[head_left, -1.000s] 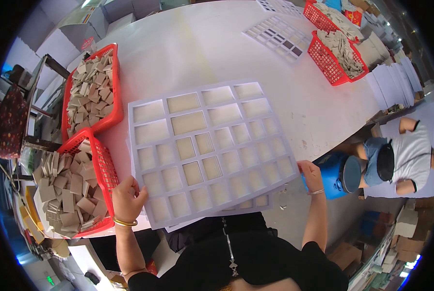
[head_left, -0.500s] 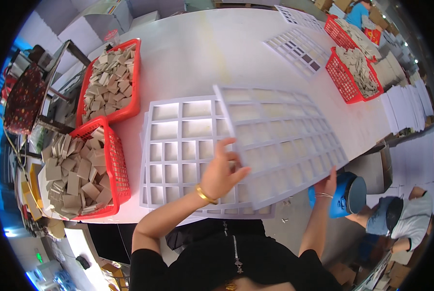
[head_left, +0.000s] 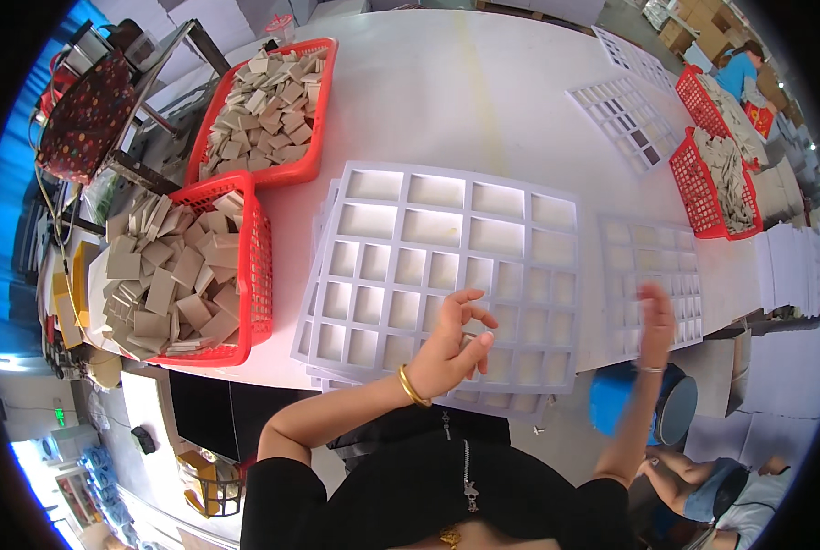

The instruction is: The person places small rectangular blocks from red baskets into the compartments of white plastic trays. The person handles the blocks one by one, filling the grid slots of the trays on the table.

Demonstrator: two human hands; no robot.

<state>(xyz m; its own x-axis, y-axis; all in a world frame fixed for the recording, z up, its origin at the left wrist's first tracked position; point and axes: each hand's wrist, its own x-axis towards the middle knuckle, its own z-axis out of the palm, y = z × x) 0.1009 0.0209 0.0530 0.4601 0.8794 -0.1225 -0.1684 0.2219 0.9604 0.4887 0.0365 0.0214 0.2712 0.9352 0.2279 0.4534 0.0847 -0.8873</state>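
Note:
A stack of white compartment trays (head_left: 466, 217), each a grid of shallow rectangular cells, lies on the table in front of me. Over the lower middle of its top tray is my left hand (head_left: 451, 346), fingers curved and apart, with nothing visible in its grasp. Another white compartment tray (head_left: 648, 259) lies flat to the right of the stack, somewhat blurred. My right hand (head_left: 655, 325) is over this tray's near part; motion smears its fingers, so whether it touches the tray is unclear.
Two red baskets (head_left: 322, 128) of grey-beige rectangular pieces (head_left: 176, 280) stand at left. Partly filled trays (head_left: 625, 119) lie at the far right, beside red baskets (head_left: 710, 197) with pale pieces. A blue drum (head_left: 616, 403) stands below the table's right edge; people are beyond.
The tray that was lifted and tilted over the stack now lies flat on the table to the right. My right hand has moved up and right; the view has shifted.

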